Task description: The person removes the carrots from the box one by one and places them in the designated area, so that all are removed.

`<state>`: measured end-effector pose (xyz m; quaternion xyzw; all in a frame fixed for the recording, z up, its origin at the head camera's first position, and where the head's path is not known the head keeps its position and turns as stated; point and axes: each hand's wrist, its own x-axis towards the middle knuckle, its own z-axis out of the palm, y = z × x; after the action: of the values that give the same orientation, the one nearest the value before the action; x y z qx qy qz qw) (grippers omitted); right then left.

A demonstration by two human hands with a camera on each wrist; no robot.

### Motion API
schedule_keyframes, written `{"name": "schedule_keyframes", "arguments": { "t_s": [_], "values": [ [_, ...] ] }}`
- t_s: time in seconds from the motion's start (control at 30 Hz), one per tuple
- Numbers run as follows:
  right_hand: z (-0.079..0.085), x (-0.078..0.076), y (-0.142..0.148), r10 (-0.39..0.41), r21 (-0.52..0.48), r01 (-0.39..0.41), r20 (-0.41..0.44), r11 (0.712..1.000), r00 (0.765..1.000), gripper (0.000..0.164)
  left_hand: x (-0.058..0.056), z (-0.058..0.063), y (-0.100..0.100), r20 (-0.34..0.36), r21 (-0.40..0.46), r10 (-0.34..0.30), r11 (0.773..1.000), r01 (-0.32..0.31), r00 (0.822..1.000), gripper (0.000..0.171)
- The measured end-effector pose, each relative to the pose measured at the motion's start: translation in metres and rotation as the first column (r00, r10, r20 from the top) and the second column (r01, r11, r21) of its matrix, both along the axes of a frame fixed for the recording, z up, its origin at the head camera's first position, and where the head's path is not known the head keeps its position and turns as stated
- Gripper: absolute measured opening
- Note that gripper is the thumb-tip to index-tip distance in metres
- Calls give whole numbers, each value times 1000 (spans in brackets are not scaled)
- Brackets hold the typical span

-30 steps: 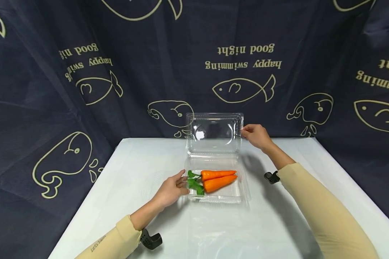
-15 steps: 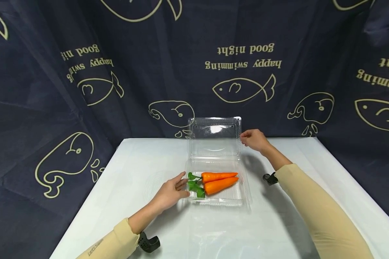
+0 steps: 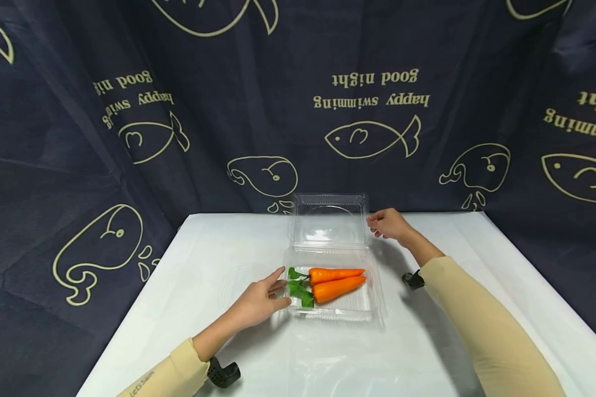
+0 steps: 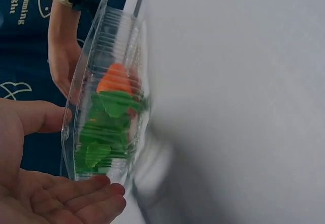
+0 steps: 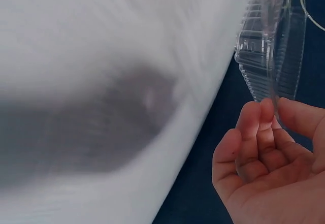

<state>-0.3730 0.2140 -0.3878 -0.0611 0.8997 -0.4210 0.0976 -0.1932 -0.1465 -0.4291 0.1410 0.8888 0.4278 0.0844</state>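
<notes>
A clear plastic clamshell box lies on the white table with its lid swung up and leaning back. Two orange carrots with green leaves sit side by side in its base, leaf ends to the left. My left hand is at the box's left side. In the left wrist view its thumb touches the rim and its fingers lie extended along the side wall. With thumb and fingertips, my right hand pinches the right edge of the lid, seen edge-on in the right wrist view.
The white table runs back to a dark blue curtain printed with fish and words. The raised lid stands close before this curtain. A black wrist device hangs under the left sleeve.
The lid has tipped further back and lower, with my right hand sinking along with it. The box with the carrots has shifted slightly toward me; my left hand stays beside it.
</notes>
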Motion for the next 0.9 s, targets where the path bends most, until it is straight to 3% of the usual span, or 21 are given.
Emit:
{"name": "schedule_keyframes", "arguments": {
  "t_s": [0.53,0.9],
  "values": [
    [-18,-5,5,47,22,-48,57,999,997,41,-8,-6,-8,25,75,-25,997,23,999,92],
    [-28,-5,3,68,49,-73,101,996,993,37,-10,-7,-9,-23,15,-27,1000,28,999,98]
  ]
}}
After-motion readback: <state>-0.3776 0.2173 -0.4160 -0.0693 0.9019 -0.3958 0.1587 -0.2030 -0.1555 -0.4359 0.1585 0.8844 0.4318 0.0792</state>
